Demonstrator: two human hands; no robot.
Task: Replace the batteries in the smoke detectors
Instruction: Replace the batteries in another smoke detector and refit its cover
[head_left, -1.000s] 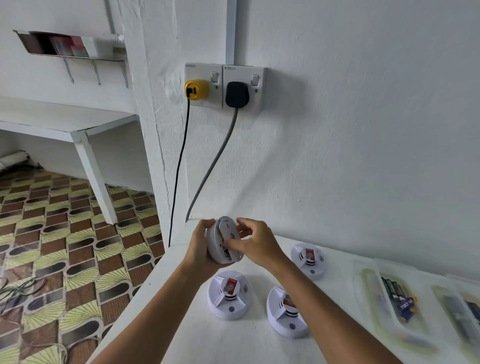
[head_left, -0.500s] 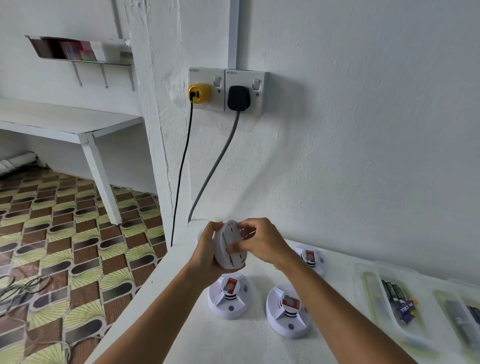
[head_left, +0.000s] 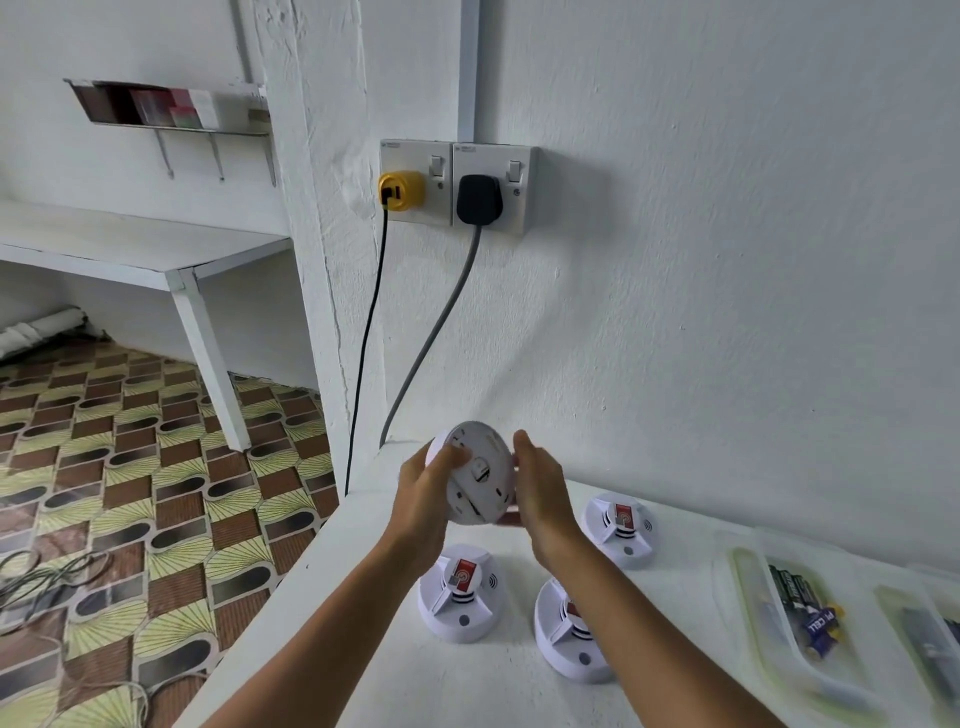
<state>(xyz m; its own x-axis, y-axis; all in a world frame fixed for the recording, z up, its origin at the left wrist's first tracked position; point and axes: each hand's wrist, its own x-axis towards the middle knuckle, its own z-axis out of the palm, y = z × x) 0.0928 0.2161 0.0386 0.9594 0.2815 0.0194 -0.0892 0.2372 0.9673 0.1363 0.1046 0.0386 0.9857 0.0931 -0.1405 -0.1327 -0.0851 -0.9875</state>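
Both hands hold the smoke detector (head_left: 475, 475) upright between them, left hand (head_left: 423, 499) gripping, right hand (head_left: 540, 496) flat-fingered, back facing near.

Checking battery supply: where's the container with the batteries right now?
Head view, right side: the battery container lies on the white table by the wall, right of the three resting smoke detectors.

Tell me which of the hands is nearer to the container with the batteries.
The right hand. It is at the right edge of the raised smoke detector, on the side towards the battery container. The left hand grips the detector's far side, further away.
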